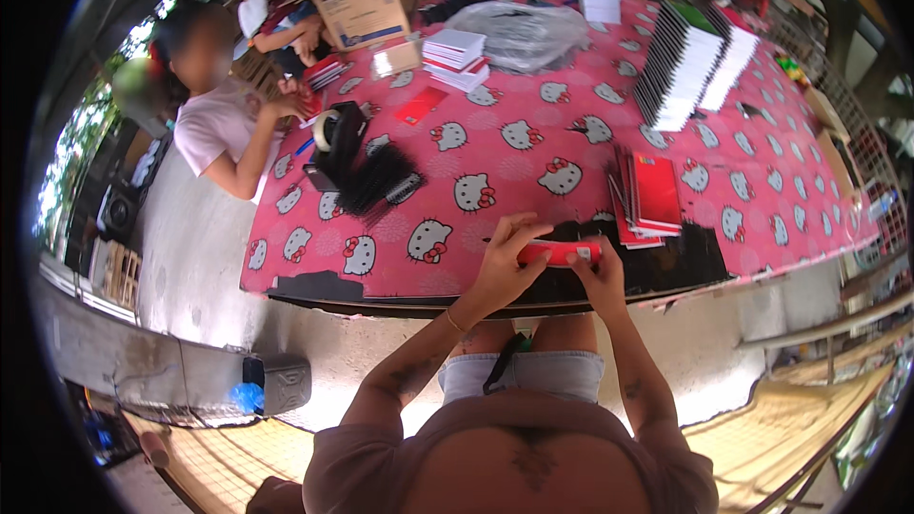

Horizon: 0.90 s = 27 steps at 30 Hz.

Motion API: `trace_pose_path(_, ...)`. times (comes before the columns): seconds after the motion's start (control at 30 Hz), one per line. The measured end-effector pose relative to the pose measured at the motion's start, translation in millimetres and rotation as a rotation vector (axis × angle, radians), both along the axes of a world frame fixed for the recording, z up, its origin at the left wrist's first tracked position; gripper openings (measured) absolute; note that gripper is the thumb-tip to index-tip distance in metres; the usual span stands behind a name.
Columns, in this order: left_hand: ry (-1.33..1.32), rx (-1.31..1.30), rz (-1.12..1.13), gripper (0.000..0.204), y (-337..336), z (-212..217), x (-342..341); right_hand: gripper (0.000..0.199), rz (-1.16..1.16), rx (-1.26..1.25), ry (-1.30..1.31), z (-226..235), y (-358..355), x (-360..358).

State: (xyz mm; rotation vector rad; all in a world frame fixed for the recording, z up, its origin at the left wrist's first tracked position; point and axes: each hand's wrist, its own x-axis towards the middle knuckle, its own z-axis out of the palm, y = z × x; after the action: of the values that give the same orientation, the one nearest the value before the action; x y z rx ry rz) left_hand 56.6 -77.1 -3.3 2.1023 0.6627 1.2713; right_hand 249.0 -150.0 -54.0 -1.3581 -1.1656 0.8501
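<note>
At your far left, a co-worker in a pale pink shirt [221, 133] stands at the table's side, both hands near some red pieces; next comes a black tape dispenser [348, 126] with a pale roll, and just beside it a blurred black heap [383, 179] that looks like binding coils; behind these sits an open cardboard box [362, 11], then a flat red card [422, 106], a stack of white and red pads [455, 59] and a crumpled clear plastic bag [514, 35], all on the pink table cover [516, 169] with its white cat faces.

Your left hand [509, 265] is partly closed, its thumb pressed on the near face of a red item [562, 252] and its index finger arched above; the red item is held level over the table's near edge, right in front of you; your right hand [603, 278] pinches its other end between thumb and fingers; just beyond that hand lies a pile of red notebooks [655, 190]; farther back, at the right, stands a tall stack of spiral notebooks [678, 67].
</note>
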Motion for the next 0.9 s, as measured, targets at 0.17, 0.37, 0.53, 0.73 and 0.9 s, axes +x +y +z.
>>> trace_pose_path(0.17, 0.117, -0.135, -0.098, 0.048, 4, -9, -15, 0.052, 0.032, 0.242, -0.111, 26, 1, -11)
trace_pose_path(0.37, 0.010, -0.055, -0.019, 0.044, 0, -15, -1, 0.036, -0.035, 0.141, 0.130, -3, -6, -4)
trace_pose_path(0.53, 0.394, 0.283, 0.702, 0.023, 130, -20, -103, 0.028, -0.046, 0.183, 0.237, 4, -14, 4)
trace_pose_path(0.73, 0.702, 0.303, 0.771, 0.017, 160, -44, -143, 0.025, 0.009, 0.033, 0.211, 5, -10, 2)
trace_pose_path(0.9, 0.724, 0.502, 0.801, 0.017, 145, -32, -138, 0.025, 0.054, 0.113, 0.172, 13, -5, -5)
